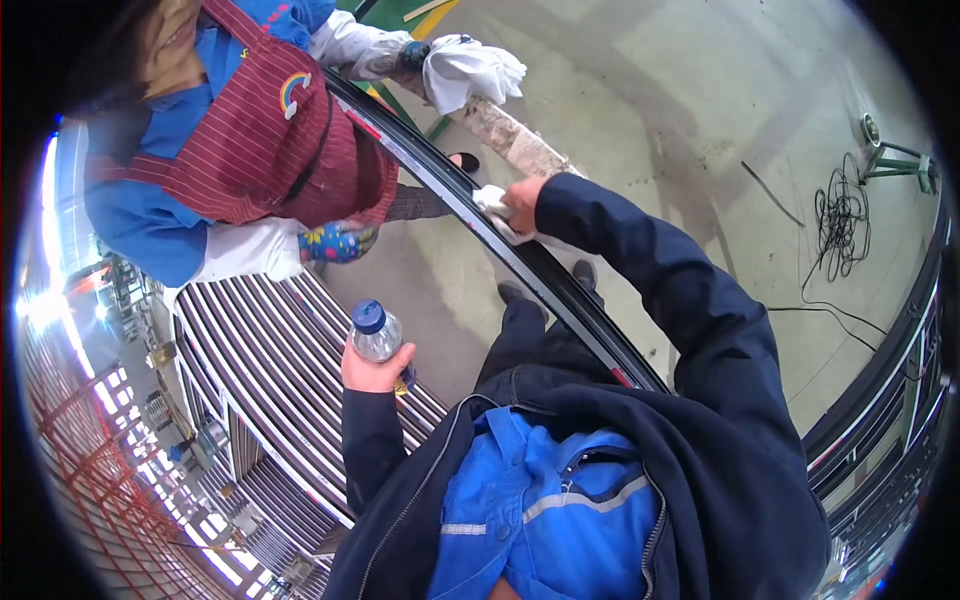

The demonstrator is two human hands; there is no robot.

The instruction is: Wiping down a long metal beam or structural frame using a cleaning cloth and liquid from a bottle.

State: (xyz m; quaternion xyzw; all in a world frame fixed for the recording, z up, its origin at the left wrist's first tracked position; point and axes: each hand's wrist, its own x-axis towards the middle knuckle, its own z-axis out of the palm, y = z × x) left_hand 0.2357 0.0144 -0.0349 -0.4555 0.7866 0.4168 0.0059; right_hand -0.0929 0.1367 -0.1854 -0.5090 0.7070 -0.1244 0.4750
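My left hand [366, 374] is wrapped round a clear plastic bottle [380, 342] with a blue cap, held upright in front of the striped stack of strips. My right hand [524, 205], arm stretched forward, grips a white cloth [490, 199] and presses it against a long black profile strip [560, 288]. The strip runs slantwise from the far left toward my right side, with a pale band and red marks along its near edge. Part of the cloth is hidden by my fingers.
Across the strip stands a co-worker in a striped apron [300, 160], with one patterned glove [340, 241] low and another white cloth [472, 72] in the other hand. Many long strips [270, 350] lie stacked at left. Tangled black cable [842, 225] lies near a green stand [900, 165].
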